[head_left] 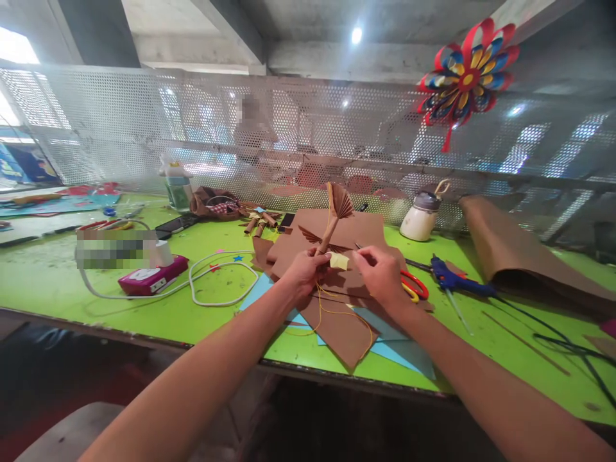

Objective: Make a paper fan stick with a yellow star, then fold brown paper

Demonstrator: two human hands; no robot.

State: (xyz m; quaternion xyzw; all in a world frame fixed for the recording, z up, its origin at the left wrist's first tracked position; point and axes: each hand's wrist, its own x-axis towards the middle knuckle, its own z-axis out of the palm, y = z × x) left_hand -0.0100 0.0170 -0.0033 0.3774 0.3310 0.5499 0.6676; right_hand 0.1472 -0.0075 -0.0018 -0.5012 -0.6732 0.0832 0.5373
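Observation:
My left hand [308, 268] grips a rolled brown paper craft [330, 237], held tilted upward. A pleated fan [341, 202] spreads at its upper end, and pleated paper wings [310, 236] stick out near its middle. Yellow string [321, 307] hangs from beneath the left hand across the paper. My right hand [378, 273] is closed in a pinch just right of the craft; a small dark tip shows at its fingers, too small to name. Between the hands lies a pale yellow paper piece [339, 261]. Brown paper sheets [349, 337] and blue sheets [404, 362] lie underneath.
Red-and-yellow-handled scissors [414, 285] and a blue glue gun [447, 276] with its cord lie right. Behind stand a white bottle [420, 217] and a large brown paper roll [520, 250]. A purple power strip [154, 276] with a white cable [224, 303] sits left.

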